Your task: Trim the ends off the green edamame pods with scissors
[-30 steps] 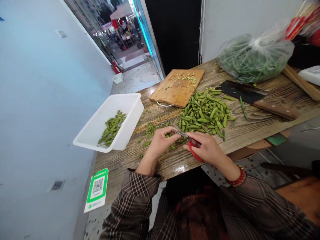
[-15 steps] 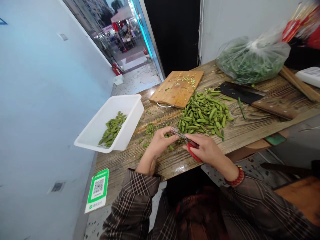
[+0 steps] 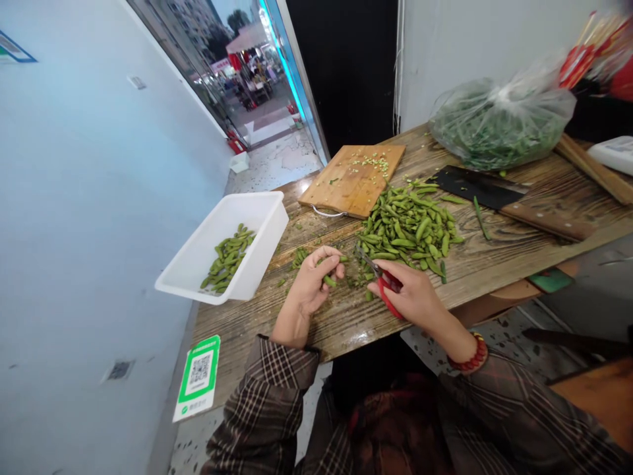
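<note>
My left hand is closed around green bean pods, whose ends poke out between its fingers. Just to the right, my right hand grips red-handled scissors, their blades parted and pointing up and left. A large heap of green pods lies on the wooden table beyond the scissors. Small green scraps are scattered behind my left hand. At the left, a white plastic tub holds more pods.
A cutting board with small green bits lies behind the heap. To the right are a cleaver and a plastic bag of greens. A QR code card sits at the table's left corner.
My hands have moved apart, and the scissors have left the fingers of my left hand. Their blades have opened. The camera view has shifted slightly.
</note>
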### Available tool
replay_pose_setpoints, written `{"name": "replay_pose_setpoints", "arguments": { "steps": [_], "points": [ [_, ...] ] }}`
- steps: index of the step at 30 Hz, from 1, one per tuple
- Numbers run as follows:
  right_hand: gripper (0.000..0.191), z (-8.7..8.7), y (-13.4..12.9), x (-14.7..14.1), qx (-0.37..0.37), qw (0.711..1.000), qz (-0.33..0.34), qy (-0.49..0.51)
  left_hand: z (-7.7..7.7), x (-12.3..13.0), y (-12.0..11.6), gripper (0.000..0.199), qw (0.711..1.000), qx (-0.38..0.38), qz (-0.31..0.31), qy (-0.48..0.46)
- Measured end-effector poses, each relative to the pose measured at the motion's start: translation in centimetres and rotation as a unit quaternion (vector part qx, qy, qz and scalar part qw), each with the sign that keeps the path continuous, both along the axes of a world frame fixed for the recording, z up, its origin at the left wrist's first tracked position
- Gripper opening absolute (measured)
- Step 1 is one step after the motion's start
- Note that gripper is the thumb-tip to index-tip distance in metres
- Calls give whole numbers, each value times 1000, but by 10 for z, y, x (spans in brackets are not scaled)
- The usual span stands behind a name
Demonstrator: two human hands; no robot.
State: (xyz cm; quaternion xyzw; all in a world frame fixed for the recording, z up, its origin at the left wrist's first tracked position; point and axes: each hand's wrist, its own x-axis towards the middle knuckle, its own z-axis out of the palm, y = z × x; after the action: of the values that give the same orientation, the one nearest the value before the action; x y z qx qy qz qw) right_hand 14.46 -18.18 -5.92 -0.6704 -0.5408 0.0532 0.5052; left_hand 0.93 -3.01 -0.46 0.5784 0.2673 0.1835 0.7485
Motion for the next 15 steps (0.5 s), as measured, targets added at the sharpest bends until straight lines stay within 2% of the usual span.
{"name": "replay_pose_setpoints", "arguments": {
  "steps": [6,15],
  "points": [
    [38,2,0,-2,-13,1000,18,6,-1,3,-5,28,999,-15,13,-31],
    [43,2,2,-1,-16,1000,19,-11,-5,12,-20,30,999,-13,-42,-20]
  ]
}}
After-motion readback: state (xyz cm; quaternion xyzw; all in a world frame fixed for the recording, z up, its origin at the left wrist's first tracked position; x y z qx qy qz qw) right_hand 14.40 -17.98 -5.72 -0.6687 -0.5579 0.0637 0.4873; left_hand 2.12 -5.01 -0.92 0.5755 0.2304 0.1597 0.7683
